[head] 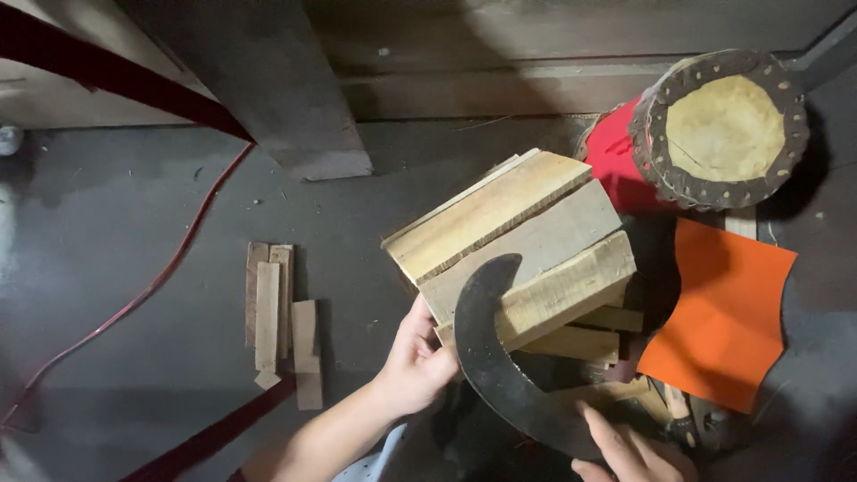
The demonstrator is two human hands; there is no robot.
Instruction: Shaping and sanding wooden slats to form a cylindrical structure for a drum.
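Left hand at near centre, fingers curled closed against the near-left end of a stack of wood blocks, gripping the edge of the lower block; thumb on top, wrist and bare forearm run down to the near edge. Stack is just right of and far from that hand, touching it, blocks pale, rough-sawn, tilted diagonally, piled several deep. Curved dark blade, sickle-shaped, lies across the near face of the stack, hooked tip pointing far and right, body sweeping down to the near right. Blade sits just beside the left hand, on its right, seems to touch the fingers, cannot tell for sure. Right hand at near right, mostly cut off by the frame edge, fingers laid flat on the lower end of the blade, open rather than wrapped; whether it clamps the handle cannot tell. More wood offcuts under the stack near the right hand. Drum with red body and pale skin head laced in dark hide lies on its side at far right, well apart from both hands. Orange sheet flat on the floor right of the stack. Small wood strips lie side by side on the dark floor to the left, apart from the left hand. Red cable curves across the floor far left
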